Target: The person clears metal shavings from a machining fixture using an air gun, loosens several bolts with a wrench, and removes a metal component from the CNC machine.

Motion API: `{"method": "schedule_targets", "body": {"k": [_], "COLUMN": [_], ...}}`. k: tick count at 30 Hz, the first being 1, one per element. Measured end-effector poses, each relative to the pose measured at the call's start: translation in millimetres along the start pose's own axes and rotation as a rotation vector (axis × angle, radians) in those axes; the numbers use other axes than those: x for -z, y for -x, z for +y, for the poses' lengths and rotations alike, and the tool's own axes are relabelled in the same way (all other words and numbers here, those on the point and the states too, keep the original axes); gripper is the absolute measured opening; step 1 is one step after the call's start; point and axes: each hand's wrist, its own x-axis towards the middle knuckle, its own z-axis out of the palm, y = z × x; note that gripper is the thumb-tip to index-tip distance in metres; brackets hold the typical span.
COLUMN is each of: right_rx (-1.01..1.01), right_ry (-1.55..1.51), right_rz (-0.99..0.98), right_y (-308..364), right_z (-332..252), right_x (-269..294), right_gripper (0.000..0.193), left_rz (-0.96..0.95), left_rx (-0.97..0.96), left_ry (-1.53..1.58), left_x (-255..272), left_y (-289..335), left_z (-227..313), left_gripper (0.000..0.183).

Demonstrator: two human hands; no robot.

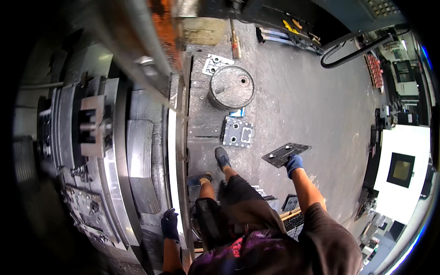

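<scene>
My right hand [294,166], in a blue fabric glove, grips the edge of a dark flat plate [277,157]. I have it on the near side of the drum [231,86] and off to its right, tilted above the grey, scuffed floor [316,101]. The plate is thin and four-cornered, its face dull and nearly black, with two bright round features standing out on it.

My left hand [170,224], in a darker glove, is at the long, straight, pale metal edge [173,156] of the machine, nearer me than the drum and to its left. Its fingers look bent, but I cannot tell whether they grasp anything or merely rest there.

The drum itself is cylindrical, its round top mottled and gritty, with one small dark hole. Just on its near side lies a blue-and-white packet [237,112], and closer to me than that, a squarish dark part [238,132] with two round bores and a pale looping outline. Behind the drum, slightly left, is a lighter, silvery plate [214,64] pierced by round openings. Well left of the drum, the machine shows a blocky steel fixture [94,126] with squared, brownish faces.
</scene>
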Motion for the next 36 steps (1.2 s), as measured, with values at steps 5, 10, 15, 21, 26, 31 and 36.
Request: {"method": "schedule_targets", "body": {"k": [5, 10, 15, 21, 26, 31, 36], "right_rx": [-0.112, -0.245, -0.220, 0.190, -0.039, -0.068, 0.322], "right_ry": [0.284, 0.197, 0.277, 0.789, 0.502, 0.459, 1.351], "right_rz": [-0.165, -0.406, -0.528, -0.856, -0.748, -0.395, -0.254], "right_y": [-107, -179, -193, -291, -360, -387, -405], "right_z": [86, 179, 210, 238, 247, 252, 285], "right_x": [0, -41, -112, -119, -115, -116, -117], "right_gripper": [0.024, 0.024, 0.023, 0.017, 0.014, 0.025, 0.090], "left_rz": [0.011, 0.157, 0.296, 0.459, 0.511, 0.442, 0.464], "left_rx": [-0.350, -0.196, -0.004, -0.090, -0.159, -0.193, -0.175], "left_ry": [-0.444, -0.712, -0.558, -0.585, -0.434, -0.295, -0.276], "left_x": [-70, -101, -143, -178, -165, -165, -178], "left_y": [-78, -180, -268, -286, -291, -293, -288], "left_z": [33, 64, 73, 108, 62, 58, 76], "left_gripper": [0.049, 0.098, 0.091, 0.067, 0.065, 0.055, 0.054]}}
